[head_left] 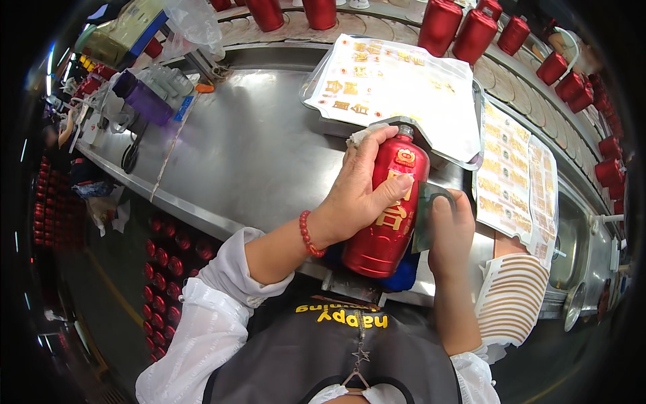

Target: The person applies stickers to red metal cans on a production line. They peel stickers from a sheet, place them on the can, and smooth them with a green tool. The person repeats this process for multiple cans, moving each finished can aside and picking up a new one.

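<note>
A glossy red bottle [378, 250] with gold lettering and a gold emblem leans in front of me, its neck pointing away. My left hand [355, 196] is closed on its left side, fingers near the shoulder and thumb across the front. Beside those fingers is a bit of white cloth [362, 137]. My right hand [451, 225] pinches a dark green, see-through flat piece [423, 217] against the bottle's right side. Under the bottle's base shows some blue material [402, 275].
Beyond the bottle, white sheets of gold stickers [417, 87] lie on a metal tray [478, 128]. More gold sticker sheets [508, 172] sit at right. A curved conveyor [511, 84] carries several red bottles [441, 27]. A purple bottle [142, 99] stands at the steel table's [249, 135] far left.
</note>
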Demonstrator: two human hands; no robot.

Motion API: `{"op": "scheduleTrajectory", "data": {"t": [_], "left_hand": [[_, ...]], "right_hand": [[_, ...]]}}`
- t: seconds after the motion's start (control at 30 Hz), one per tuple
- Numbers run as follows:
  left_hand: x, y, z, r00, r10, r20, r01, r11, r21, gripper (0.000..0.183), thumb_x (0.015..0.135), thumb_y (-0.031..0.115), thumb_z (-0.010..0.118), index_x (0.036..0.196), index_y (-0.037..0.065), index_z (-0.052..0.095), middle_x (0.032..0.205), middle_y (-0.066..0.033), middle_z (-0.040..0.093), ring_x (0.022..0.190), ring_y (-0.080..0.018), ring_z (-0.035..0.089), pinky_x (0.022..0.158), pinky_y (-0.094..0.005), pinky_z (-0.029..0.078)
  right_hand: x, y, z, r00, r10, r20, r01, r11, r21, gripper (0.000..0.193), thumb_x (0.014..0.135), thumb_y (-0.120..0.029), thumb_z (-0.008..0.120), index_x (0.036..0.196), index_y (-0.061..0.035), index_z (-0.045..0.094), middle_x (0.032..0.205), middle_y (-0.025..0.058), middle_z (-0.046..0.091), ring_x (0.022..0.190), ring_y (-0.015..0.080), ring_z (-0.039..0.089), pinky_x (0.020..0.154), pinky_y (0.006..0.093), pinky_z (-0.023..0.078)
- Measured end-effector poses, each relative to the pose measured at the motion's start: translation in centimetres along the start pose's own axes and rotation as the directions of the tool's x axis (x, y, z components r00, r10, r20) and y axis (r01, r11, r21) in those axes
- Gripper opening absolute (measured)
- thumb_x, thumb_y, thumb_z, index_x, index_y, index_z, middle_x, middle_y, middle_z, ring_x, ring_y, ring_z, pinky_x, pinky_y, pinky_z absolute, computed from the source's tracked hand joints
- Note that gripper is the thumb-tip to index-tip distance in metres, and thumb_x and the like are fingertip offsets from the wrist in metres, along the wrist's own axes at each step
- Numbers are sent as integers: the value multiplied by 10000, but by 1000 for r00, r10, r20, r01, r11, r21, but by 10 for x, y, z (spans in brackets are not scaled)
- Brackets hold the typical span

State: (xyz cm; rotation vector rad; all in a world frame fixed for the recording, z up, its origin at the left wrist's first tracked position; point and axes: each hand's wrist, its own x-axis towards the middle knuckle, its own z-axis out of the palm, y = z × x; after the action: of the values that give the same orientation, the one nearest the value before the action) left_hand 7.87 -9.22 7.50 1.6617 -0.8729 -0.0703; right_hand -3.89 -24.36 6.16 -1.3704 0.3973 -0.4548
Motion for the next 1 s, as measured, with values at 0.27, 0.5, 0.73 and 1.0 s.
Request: {"op": "scheduleTrajectory", "data": {"t": [0.27,0.5,0.73,1.0], "left_hand": [[0,-18,5,992,-114,55,126,883,-453,566,1012,285,581,1477,5,420,1395,-193,501,1329,-275,438,1134,-406,336],[16,-15,-24,921,351,169,-366,928,66,549,1061,464,442,1488,127,516,1366,-49,627,1409,-279,357,1239,-445,109],[-3,-8,-32,732,539,417,-669,687,285,549,1042,594,353,1374,269,645,1222,36,705,1374,-251,400,1256,-523,17],[39,-1,-39,709,537,457,-696,635,335,520,1026,598,390,1239,265,727,939,11,732,1212,-226,514,1262,-529,55]], "right_hand": [[0,1,-3,1000,-25,18,25,1000,-19,203,1037,-225,616,1057,-24,591,882,-20,624,782,39,531,692,197,451],[-1,-1,-7,998,-55,16,56,993,-100,219,1033,-236,623,1050,-20,593,871,-18,620,771,44,526,683,209,452],[-11,-12,-9,998,-57,-13,55,993,-101,214,1021,-227,642,1061,-22,597,872,-13,631,776,46,546,689,210,460],[-25,-38,-56,956,-293,17,278,886,-371,293,1013,-157,636,1259,1,612,1115,52,668,1000,97,584,886,237,476]]}}
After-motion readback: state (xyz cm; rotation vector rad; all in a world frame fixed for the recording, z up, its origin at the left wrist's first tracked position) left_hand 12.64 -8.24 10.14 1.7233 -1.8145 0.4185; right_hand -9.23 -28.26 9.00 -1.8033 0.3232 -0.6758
